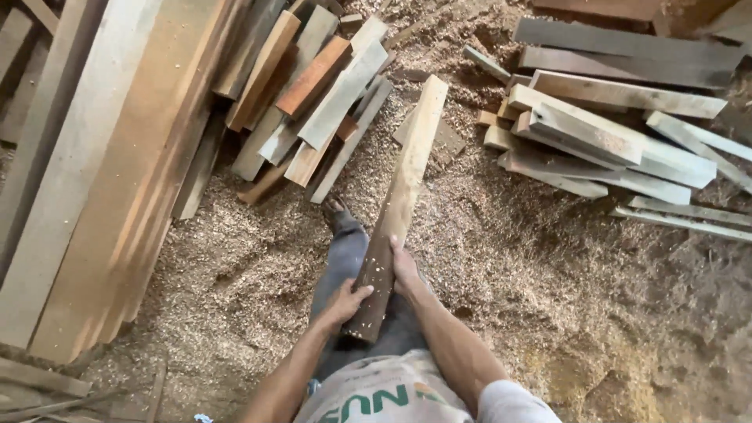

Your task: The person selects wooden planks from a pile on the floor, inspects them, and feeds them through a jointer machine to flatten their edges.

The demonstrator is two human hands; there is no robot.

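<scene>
Now, plank [401,196]: held lengthwise, angled out over the sawdust floor [509,266].
Left hand [347,301]: clamped on its near end.
Right hand [405,266]: gripping the right edge.
Nearby: board piles [603,133].

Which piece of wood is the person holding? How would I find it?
Start at the sawdust floor between the two wood piles. The plank runs up the middle from the person's legs. It alone is gripped by the left hand and right hand.
</scene>
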